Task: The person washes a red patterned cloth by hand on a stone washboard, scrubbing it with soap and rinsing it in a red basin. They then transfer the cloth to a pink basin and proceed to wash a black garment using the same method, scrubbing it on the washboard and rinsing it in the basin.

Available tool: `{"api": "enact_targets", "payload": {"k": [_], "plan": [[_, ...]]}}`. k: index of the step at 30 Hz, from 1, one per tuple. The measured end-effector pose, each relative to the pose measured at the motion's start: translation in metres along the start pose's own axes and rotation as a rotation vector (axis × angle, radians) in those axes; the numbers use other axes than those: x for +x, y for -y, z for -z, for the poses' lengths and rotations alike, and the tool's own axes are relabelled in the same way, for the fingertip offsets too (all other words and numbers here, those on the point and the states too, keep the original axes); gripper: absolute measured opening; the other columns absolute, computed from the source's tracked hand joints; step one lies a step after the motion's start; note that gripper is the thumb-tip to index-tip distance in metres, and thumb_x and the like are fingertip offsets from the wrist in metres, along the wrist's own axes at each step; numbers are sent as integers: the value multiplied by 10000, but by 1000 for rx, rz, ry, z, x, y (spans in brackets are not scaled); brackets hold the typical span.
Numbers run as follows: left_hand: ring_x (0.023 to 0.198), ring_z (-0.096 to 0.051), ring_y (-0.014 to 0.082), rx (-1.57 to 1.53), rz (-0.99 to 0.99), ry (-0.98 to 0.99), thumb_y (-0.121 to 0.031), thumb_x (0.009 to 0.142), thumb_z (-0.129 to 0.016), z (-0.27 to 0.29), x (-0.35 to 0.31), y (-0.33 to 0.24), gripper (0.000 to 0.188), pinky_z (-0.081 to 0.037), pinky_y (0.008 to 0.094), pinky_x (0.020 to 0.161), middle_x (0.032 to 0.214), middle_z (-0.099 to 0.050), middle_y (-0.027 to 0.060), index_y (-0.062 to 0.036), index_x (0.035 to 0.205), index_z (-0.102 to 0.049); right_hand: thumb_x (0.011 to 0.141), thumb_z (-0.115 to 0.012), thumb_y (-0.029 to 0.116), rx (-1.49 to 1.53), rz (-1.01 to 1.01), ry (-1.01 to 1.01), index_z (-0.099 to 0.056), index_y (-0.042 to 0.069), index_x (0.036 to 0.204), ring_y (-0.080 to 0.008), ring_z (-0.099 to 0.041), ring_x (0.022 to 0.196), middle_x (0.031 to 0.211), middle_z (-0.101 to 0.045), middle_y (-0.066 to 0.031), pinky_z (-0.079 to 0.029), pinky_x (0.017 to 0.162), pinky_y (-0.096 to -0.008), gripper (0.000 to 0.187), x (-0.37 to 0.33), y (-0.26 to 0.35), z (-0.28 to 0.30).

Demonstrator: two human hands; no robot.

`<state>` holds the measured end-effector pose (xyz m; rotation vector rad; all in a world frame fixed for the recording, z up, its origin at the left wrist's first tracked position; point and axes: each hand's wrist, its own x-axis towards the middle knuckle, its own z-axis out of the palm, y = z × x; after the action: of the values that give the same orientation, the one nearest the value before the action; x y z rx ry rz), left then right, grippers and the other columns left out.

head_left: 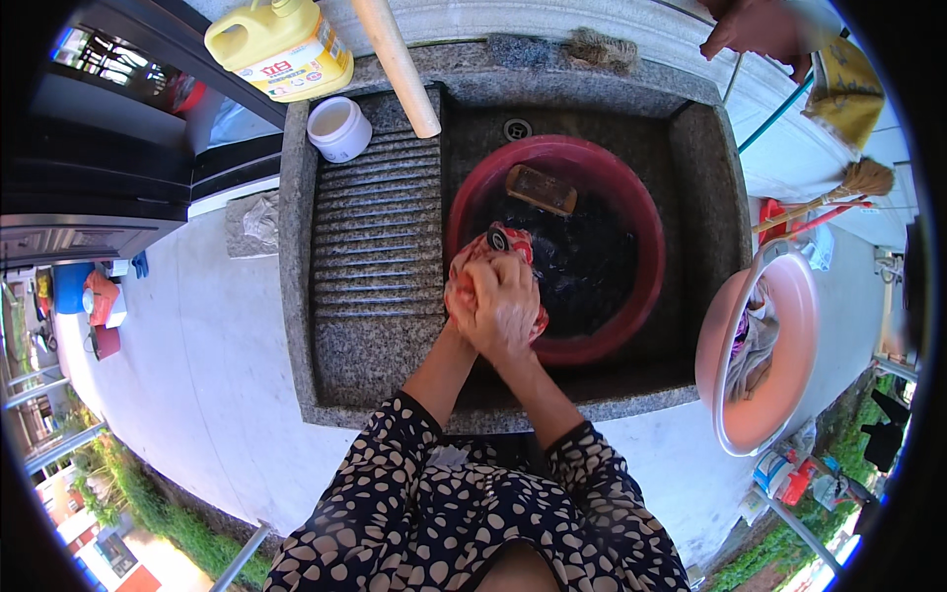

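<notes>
The left forearm (441,378) and right forearm (541,395) reach forward from the body, bare toward the wrists, angling inward until the two wrists sit close together. The right hand (506,301) lies over the left hand (461,297), fingers bent in a grip. The left seems clenched too, though its fingers are mostly hidden.

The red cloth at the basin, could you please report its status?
Right hand and left hand clasped on red cloth. Cloth bunched over left side of basin. Brown oblong item in basin, apart from hands.
</notes>
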<state>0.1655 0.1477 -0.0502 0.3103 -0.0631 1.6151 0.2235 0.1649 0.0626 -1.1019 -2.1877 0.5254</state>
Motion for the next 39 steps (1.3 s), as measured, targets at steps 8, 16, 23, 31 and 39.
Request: {"api": "enact_targets", "payload": {"k": [8, 16, 23, 31, 39], "plan": [[1153, -574, 271, -49, 194, -752, -367, 990, -480, -18, 8, 8, 427, -482, 449, 981, 1284, -584, 72, -100, 1322, -492, 765, -704, 261, 113, -252, 19, -631, 83, 816, -364, -633, 680, 797, -621, -156, -512, 591, -448, 199, 42, -69, -11], [1022, -621, 222, -205, 99, -274, -320, 986, -465, 26, -19, 10, 348, -506, 369, 917, 1114, -633, 59, -70, 1211, -558, 734, -721, 210, 221, -32, -18, -599, 86, 781, -339, -613, 640, 765, -599, -123, -509, 574, -427, 180, -4, -13, 0], [987, -645, 207, 380, 147, -920, -345, 913, -601, -32, 20, 4, 308, -534, 377, 856, 1096, -648, 57, -97, 1095, -590, 801, -695, 367, -143, -314, -62, -646, 62, 846, -354, -647, 713, 809, -650, -149, -523, 655, -440, 312, 34, -144, -17], [1130, -569, 243, 1001, 270, -1160, -211, 880, -664, 10, 18, 5, 513, -500, 417, 892, 1218, -583, 105, -94, 1340, -469, 811, -682, 253, -213, -322, 65, -573, 112, 1149, -362, -570, 918, 1188, -490, -168, -493, 761, -476, 382, -20, -176, -28], [1145, -544, 236, 1305, 371, -1147, 40, 765, -681, 25, 21, 18, 644, -447, 325, 968, 1275, -545, 141, -58, 1354, -438, 782, -683, 249, -605, -350, 1108, -532, 177, 1236, -362, -517, 1116, 1198, -513, -114, -482, 807, -558, 483, 24, -163, -4]]}}
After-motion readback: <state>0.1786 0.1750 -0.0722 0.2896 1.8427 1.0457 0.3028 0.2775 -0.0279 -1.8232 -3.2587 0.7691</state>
